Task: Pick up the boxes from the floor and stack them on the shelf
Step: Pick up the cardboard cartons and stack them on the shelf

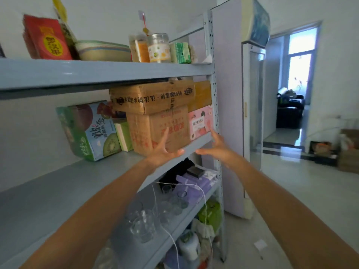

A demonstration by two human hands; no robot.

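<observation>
1. Head view: both arms reached forward and up. The left hand [162, 152] and right hand [216, 146] were spread wide, holding nothing.
2. The lower cardboard box [178, 123], with the upper cardboard box [151, 98] on top of it, sat at the shelf's [58, 187] front edge, just behind the left hand.

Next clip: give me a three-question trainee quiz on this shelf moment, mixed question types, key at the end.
1. True or false: the upper brown carton rests on the lower brown carton.
2. Which stands directly right of the lower brown carton? A) pink box B) glass jar C) red bag
3. Short answer: what do the left hand and right hand grip?
Key: 1 true; 2 A; 3 nothing, the fingers are straight on both.
</observation>
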